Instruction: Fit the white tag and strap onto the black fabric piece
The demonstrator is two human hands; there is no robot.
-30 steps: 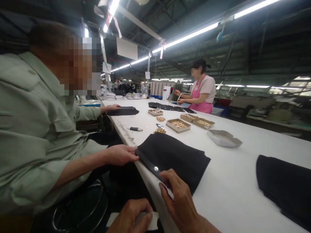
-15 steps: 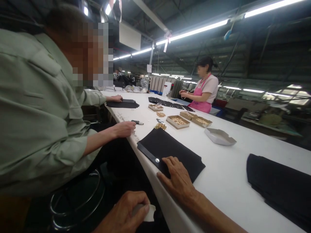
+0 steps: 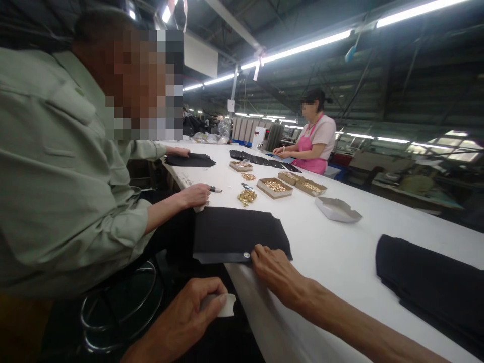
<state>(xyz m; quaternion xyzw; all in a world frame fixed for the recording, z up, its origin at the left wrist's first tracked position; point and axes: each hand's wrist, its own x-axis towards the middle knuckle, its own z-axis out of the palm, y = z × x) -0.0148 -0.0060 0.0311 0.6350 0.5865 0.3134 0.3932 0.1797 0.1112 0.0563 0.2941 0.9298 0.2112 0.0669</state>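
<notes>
Your right hand (image 3: 274, 272) lies spread, palm down, with its fingertips (image 3: 257, 255) on the near edge of a black fabric panel (image 3: 234, 234), just beside a metal snap (image 3: 246, 255) set in the panel's band. It grips nothing. The panel lies ahead of that hand and to its left, partly overhanging the edge of the white counter (image 3: 325, 252). Your left hand (image 3: 177, 315), lower and off the counter, is curled around a small flat white piece (image 3: 227, 305). Beyond your right hand lie loose gold-coloured metal fittings (image 3: 247, 197) and a cardboard tray (image 3: 275, 187). To its right lies more black fabric (image 3: 423, 282). A co-worker's hand (image 3: 196, 195) rests on the counter's edge beyond the panel.
</notes>
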